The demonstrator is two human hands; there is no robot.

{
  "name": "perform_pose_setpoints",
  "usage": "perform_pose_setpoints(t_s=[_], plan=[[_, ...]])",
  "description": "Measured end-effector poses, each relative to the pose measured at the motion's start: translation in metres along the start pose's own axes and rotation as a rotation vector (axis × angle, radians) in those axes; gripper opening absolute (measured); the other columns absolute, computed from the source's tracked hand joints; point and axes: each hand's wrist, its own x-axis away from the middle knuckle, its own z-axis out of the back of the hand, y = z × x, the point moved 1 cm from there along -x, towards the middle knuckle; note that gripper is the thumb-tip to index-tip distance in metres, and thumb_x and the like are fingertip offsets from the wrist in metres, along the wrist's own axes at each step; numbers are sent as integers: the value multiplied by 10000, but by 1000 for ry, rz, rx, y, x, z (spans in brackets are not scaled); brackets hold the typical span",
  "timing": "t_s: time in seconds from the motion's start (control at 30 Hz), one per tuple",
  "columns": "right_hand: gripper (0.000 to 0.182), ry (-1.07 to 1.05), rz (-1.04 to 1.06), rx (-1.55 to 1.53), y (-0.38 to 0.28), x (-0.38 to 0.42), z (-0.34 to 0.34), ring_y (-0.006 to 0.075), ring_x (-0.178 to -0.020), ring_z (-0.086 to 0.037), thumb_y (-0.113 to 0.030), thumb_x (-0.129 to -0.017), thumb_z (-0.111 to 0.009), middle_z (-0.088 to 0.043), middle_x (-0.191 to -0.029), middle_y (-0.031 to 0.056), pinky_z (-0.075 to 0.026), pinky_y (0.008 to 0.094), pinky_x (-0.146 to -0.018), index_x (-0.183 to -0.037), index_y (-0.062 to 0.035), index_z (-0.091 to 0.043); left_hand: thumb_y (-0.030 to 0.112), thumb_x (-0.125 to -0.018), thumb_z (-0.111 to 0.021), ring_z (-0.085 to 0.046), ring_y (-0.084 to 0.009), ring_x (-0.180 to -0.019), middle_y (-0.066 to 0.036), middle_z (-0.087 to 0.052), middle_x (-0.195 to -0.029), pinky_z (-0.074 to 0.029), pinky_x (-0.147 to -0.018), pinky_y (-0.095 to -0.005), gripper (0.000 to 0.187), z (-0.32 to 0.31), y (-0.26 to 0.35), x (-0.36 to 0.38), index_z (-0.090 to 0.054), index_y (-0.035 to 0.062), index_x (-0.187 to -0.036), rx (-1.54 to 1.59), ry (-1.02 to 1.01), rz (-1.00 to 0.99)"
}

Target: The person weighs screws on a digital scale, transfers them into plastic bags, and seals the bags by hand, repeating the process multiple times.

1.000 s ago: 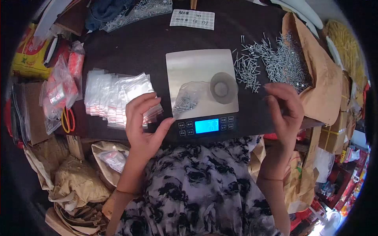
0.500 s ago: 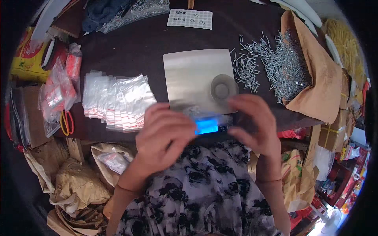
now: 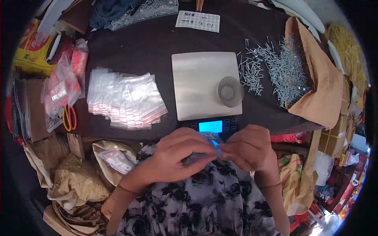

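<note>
My left hand (image 3: 181, 154) and my right hand (image 3: 251, 148) meet in front of the scale's lit display, their fingers closed in a pinch. Between them is a small clear plastic bag (image 3: 212, 137), mostly covered by the fingers; its contents are hard to make out. Just beyond is the kitchen scale (image 3: 197, 84) with a steel plate, and a small round cup (image 3: 229, 93) sits on that plate's right side. Left of the scale, clear zip bags (image 3: 126, 100) with red-lined edges lie in an overlapping row.
A heap of metal screws (image 3: 285, 70) spreads from an open brown paper bag (image 3: 321, 88) on the right. A label sheet (image 3: 198, 21) and a bag of screws (image 3: 147, 13) lie at the back. Scissors (image 3: 69, 118) and wrapped packets (image 3: 63, 92) are at left.
My right hand, apart and open before, has come in to pinch the plastic bag with my left. Both hands have moved lower, nearer my body, uncovering the display.
</note>
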Motion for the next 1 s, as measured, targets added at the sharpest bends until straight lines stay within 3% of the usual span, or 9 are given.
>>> perform_pose_setpoints(t_s=[0.17, 0.47, 0.57, 0.67, 0.8, 0.93, 1.0], plan=[[151, 9, -11, -45, 2, -1, -8, 162, -632, -638, -165, -714, -771, -631, -709, 21, -479, 298, -527, -755, -73, -658, -37, -713, -733, -659, -226, -839, -102, -683, -889, -520, -754, -333, 173, 1, -1, 0, -679, 18, -867, 29, -65, 114], [208, 36, 41, 79, 1, 5, -12, 148, -589, -623, -201, -681, -809, -609, -661, 16, -446, 260, -492, -704, -87, -636, 1, -783, -693, -654, -256, -962, -97, -670, -881, -512, -818, -341, 78, -7, -5, -1, -634, 22, -830, 12, -154, 189], [241, 86, 7, 136, 2, 14, -5, 178, -595, -632, -246, -684, -804, -607, -657, 15, -502, 291, -554, -692, -80, -629, -4, -786, -691, -654, -258, -981, -94, -672, -880, -513, -846, -355, 75, 5, -6, -1, -633, 24, -824, 9, -76, 221], [233, 178, 11, -2, 16, 20, 1, 200, -602, -644, -206, -733, -775, -606, -648, 29, -549, 341, -645, -661, -65, -604, -26, -776, -697, -659, -249, -949, -100, -675, -888, -515, -858, -370, 84, 10, -16, 8, -634, 15, -814, -5, 39, 318], [260, 255, -293, -504, 42, 78, 12, 198, -627, -657, -132, -852, -585, -557, -578, 42, -543, 328, -628, -609, -84, -508, -11, -777, -716, -665, -184, -866, -113, -696, -916, -516, -780, -301, 83, 25, -24, 14, -658, -10, -837, 80, 188, 351], [193, 15, -789, -849, 60, 138, 29, 141, -613, -609, -92, -854, -595, -543, -611, 28, -499, 265, -586, -682, -53, -515, -6, -781, -714, -656, -169, -852, -102, -690, -908, -508, -772, -282, 95, 23, -31, 16, -657, -8, -857, 41, 150, 340], [168, 99, -843, -531, 65, 136, 27, 106, -593, -566, -60, -818, -653, -569, -645, 6, -459, 268, -561, -694, -44, -541, -7, -783, -713, -652, -164, -845, -93, -686, -900, -503, -766, -274, 103, 19, -35, 15, -657, -6, -870, -2, 135, 323]])
